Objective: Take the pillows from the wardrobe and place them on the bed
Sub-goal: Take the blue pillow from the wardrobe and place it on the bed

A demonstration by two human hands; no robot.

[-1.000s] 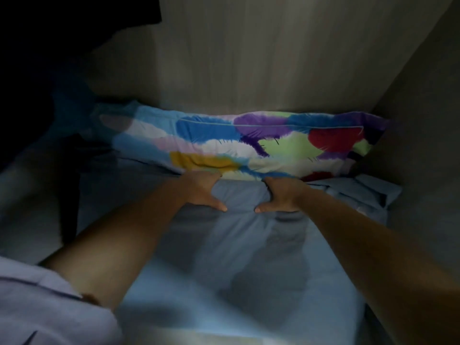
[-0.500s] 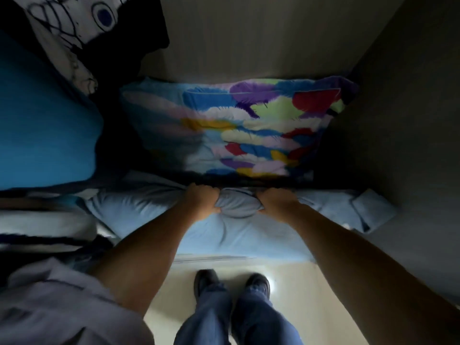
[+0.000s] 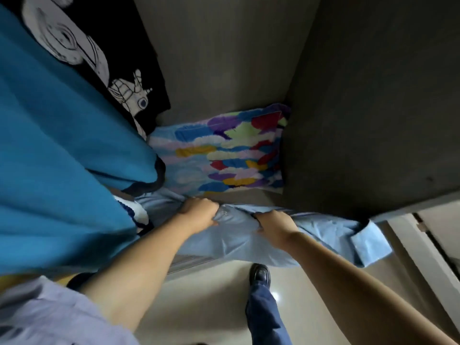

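Observation:
A light blue pillow (image 3: 311, 235) hangs half out of the wardrobe over the front edge of its shelf. My left hand (image 3: 199, 214) and my right hand (image 3: 275, 224) both grip its far edge, side by side, with bunched fabric between them. Behind them a second pillow with a colourful feather print (image 3: 224, 155) lies flat on the wardrobe shelf against the back wall and the right side panel.
A hanging teal garment (image 3: 62, 150) and a black printed shirt (image 3: 99, 58) crowd the left side. The wardrobe's grey right wall (image 3: 373, 108) stands close. Below are the glossy floor (image 3: 211, 302), my shoe (image 3: 260, 273) and a door frame (image 3: 423, 245) at the right.
Both hands closed on the blue pillow and drew it toward me, out past the shelf edge. The floor and my legs came into view; the feather pillow stayed on the shelf.

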